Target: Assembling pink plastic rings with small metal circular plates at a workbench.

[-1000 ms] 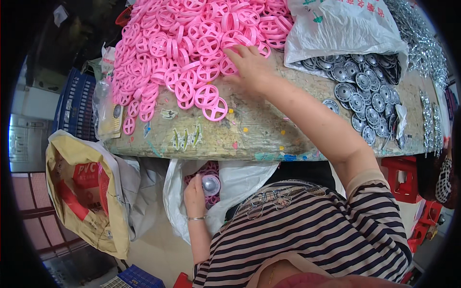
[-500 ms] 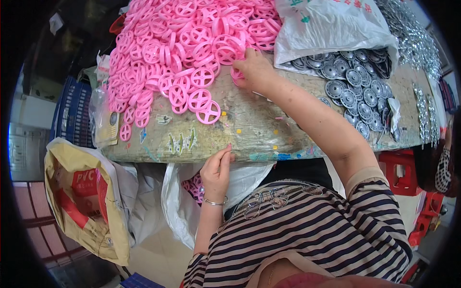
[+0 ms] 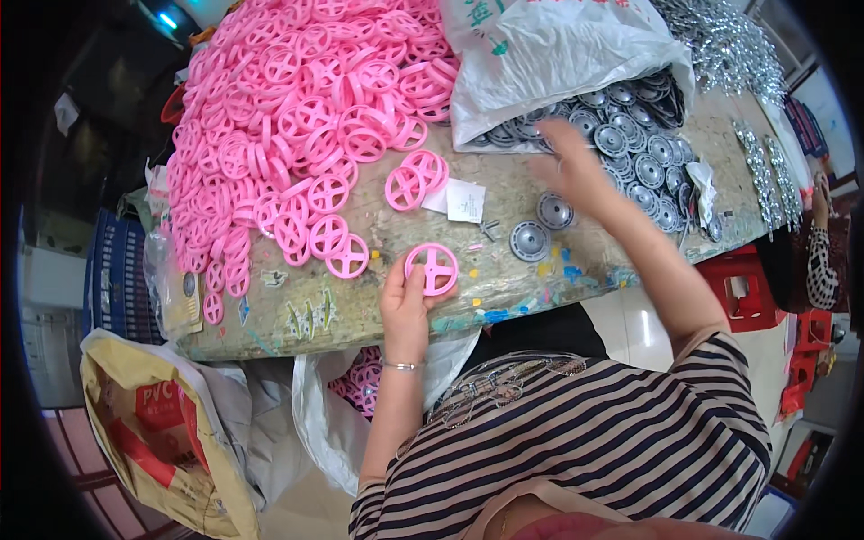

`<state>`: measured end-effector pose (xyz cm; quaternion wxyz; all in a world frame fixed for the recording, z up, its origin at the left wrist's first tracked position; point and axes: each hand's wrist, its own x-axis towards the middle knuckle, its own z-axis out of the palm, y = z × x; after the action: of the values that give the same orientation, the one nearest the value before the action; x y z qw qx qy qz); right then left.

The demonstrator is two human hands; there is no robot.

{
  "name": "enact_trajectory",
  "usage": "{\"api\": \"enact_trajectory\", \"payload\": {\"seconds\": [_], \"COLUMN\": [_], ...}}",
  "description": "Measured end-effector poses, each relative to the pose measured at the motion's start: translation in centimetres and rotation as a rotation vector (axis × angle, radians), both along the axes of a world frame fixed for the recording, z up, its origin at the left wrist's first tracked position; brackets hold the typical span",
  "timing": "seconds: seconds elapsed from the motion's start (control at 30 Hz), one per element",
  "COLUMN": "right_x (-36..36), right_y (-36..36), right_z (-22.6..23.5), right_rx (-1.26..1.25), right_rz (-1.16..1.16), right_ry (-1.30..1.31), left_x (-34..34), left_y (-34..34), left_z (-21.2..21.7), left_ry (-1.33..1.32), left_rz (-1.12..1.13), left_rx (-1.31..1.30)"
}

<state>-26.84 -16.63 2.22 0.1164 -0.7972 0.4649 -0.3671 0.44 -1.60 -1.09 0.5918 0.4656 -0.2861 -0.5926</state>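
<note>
holding a pink wheel (image 3: 433, 269) in the left hand (image 3: 404, 301), pinched by its lower left rim between thumb and fingers, just inside the near edge of the table (image 3: 486, 265). holding out the right hand (image 3: 580, 175) over the left side of a heap of grey discs (image 3: 649, 169), by the mouth of a white bag (image 3: 576, 58), too blurred to tell whether grasping anything. having, between the hands, two loose grey discs (image 3: 529, 241) side by side, and farther from the near edge a pair of pink wheels (image 3: 407, 186) beside a square white paper (image 3: 466, 201), near a pink heap (image 3: 297, 99) spreading toward the left edge.
</note>
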Motion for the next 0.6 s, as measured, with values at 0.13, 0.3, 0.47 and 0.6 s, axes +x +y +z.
{"api": "enact_trajectory", "payload": {"seconds": [0.13, 0.3, 0.47, 0.6], "right_x": [-15.9, -22.0, -22.2, -23.5], "right_y": [-8.8, -11.6, -12.8, -12.0], "right_z": [-2.6, -2.5, -3.5, -3.7], "right_rx": [-0.263, -0.084, 0.03, 0.015], "right_rz": [-0.592, -0.931, -0.993, -0.947], "right_ry": [0.363, 0.363, 0.337, 0.206], "left_x": [-0.2, 0.1, -0.1, 0.1], "left_y": [-0.1, 0.0, -0.2, -0.2], "left_z": [0.3, -0.4, -0.2, -0.3], "left_ry": [0.034, 0.022, -0.007, 0.009], "left_rz": [-0.011, -0.02, -0.008, -0.013], "left_rx": [0.007, 0.0, 0.008, 0.028]}}
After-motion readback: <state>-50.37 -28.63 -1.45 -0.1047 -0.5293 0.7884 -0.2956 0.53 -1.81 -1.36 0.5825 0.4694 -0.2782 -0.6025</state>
